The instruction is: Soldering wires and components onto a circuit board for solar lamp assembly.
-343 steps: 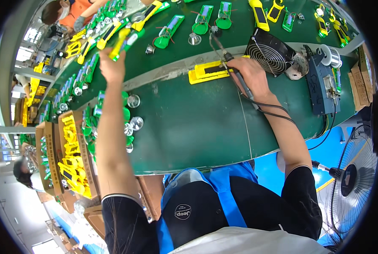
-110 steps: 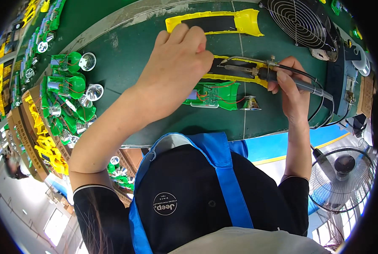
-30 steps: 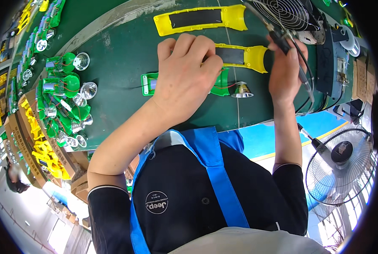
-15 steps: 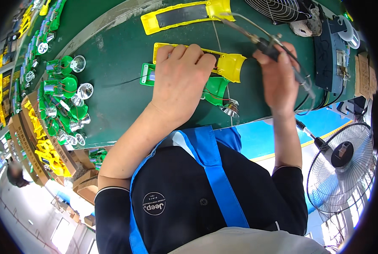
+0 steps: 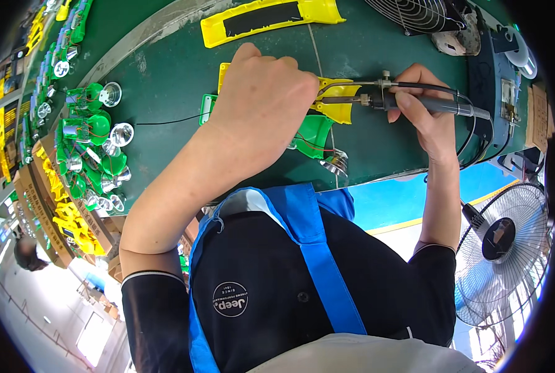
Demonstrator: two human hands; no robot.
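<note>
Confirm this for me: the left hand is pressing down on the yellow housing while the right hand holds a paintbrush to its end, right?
Not quite. The right hand holds a soldering iron, not a paintbrush, its tip at the end of the yellow housing. The left hand does press on that housing, as the head view shows.

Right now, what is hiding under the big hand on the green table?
Under the left hand lie a yellow shell and a green part; their middles are covered.
</note>
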